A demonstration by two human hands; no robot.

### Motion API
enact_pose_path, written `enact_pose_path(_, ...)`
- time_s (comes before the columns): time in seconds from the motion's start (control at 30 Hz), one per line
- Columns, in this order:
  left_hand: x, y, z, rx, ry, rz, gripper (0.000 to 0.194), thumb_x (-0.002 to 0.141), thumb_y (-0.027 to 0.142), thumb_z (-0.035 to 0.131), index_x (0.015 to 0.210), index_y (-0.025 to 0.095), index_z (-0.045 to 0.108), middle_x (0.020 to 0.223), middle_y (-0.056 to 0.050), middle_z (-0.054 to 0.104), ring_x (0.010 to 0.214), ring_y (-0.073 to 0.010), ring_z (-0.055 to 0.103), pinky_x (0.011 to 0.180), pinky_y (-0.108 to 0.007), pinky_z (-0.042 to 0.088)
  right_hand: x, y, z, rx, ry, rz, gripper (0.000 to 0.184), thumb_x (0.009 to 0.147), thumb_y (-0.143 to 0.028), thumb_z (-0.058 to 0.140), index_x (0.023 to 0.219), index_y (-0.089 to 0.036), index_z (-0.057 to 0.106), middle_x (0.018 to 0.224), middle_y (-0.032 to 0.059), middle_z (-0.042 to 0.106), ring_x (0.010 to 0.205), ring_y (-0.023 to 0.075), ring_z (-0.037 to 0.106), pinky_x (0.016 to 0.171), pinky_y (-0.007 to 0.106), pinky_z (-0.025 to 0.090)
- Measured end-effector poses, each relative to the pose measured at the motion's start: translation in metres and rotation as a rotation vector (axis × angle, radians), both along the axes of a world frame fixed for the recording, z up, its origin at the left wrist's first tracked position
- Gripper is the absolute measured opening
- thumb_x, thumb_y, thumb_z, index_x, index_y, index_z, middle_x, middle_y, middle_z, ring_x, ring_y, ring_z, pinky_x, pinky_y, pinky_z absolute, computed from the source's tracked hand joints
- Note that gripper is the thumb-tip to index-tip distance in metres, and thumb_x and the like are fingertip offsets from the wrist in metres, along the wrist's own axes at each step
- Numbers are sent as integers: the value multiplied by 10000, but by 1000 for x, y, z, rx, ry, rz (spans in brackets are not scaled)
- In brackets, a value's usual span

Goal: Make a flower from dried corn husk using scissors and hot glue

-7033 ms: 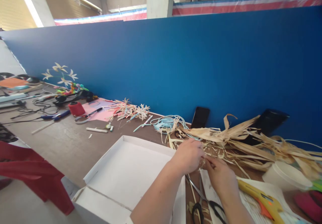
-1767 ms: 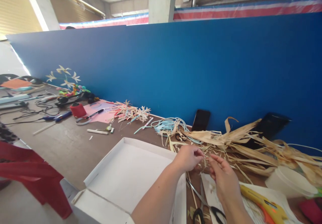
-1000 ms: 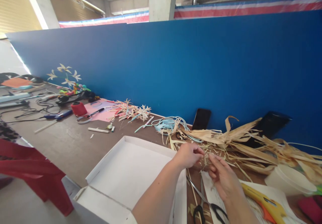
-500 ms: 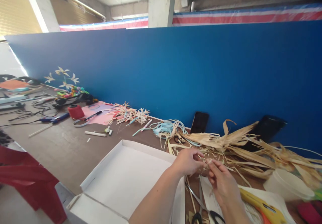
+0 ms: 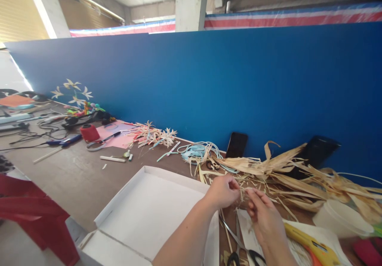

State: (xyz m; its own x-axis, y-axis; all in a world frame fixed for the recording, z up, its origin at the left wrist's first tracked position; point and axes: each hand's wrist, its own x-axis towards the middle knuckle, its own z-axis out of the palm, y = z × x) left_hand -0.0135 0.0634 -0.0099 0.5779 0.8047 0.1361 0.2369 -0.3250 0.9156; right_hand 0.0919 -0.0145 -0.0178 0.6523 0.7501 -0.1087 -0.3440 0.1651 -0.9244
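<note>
Over the right edge of an open white cardboard box (image 5: 146,212), my left hand (image 5: 223,190) is pinched closed on a small pale husk strip (image 5: 242,191). The fingertips of my right hand (image 5: 264,212) pinch the other end of the same strip, a short way to the right. The fingers partly cover it, so its full shape is hidden. Just behind both hands lies a heap of dried husks (image 5: 298,182) with shredded bits. Scissors (image 5: 235,238) with black handles rest on the table below my hands.
A yellow glue gun or cutter-like tool (image 5: 313,244) and a whitish plastic tub (image 5: 340,220) stand at the right. Along the blue partition (image 5: 193,83) are a phone (image 5: 236,145), light-blue cord (image 5: 195,152), husk flowers (image 5: 168,136) and red thread (image 5: 88,132). A red stool (image 5: 32,214) is at lower left.
My hands have moved slightly apart, and more of the pale strip shows between the fingertips. The things on the table are where they were.
</note>
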Motion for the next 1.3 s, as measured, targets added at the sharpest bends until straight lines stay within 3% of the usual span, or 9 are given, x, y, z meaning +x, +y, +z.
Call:
enact_pose_path(0.3,-1,5,-7,-79,24,-45,176,651,213,554,800,163,633,731,3,634,625,-103,553,541,-185,415,4,1,1,130,66,-9,238,604,-262,745,764,-191,585,835,13,643,470,31,421,365,129,311)
enact_pose_path(0.47,3,7,-10,-259,-42,-66,218,693,236,566,877,134,625,752,-34,640,600,-108,573,557,-212,465,4,-1,4,55,4,21,315,657,-368,704,921,-219,623,947,11,624,508,35,435,385,134,346)
enact_pose_path(0.57,4,7,-9,-330,-87,-68,228,698,223,576,899,126,621,750,-43,640,572,-106,575,538,-216,474,2,0,2,-4,-83,78,380,632,-361,726,970,-219,624,750,-25,601,492,44,418,386,138,332)
enact_pose_path(0.67,4,7,-8,-343,-114,-62,215,690,213,596,884,126,634,740,-38,640,571,-105,574,549,-224,485,2,0,-4,-23,-162,59,343,615,-347,742,892,-173,641,541,-57,491,446,39,359,371,137,281)
enact_pose_path(0.9,2,6,0,-495,-148,-134,209,743,217,584,924,140,654,675,-14,631,587,-102,586,633,-251,501,7,-1,-6,-44,-244,-49,435,602,-392,735,972,-179,652,521,-60,478,449,50,342,393,164,277)
enact_pose_path(1.1,-4,2,8,-298,-150,-119,344,758,387,558,1001,161,649,896,-40,660,773,-142,596,713,-256,480,3,-4,3,-176,-389,-55,506,629,-459,692,1063,-203,643,455,-55,487,443,81,359,409,196,271)
enact_pose_path(1.3,-2,-2,7,-118,-106,-79,311,720,331,601,996,201,664,962,-10,669,860,-141,591,793,-231,441,-2,-6,10,-269,-473,2,551,656,-527,640,1104,-207,625,449,-40,517,420,97,362,412,214,269)
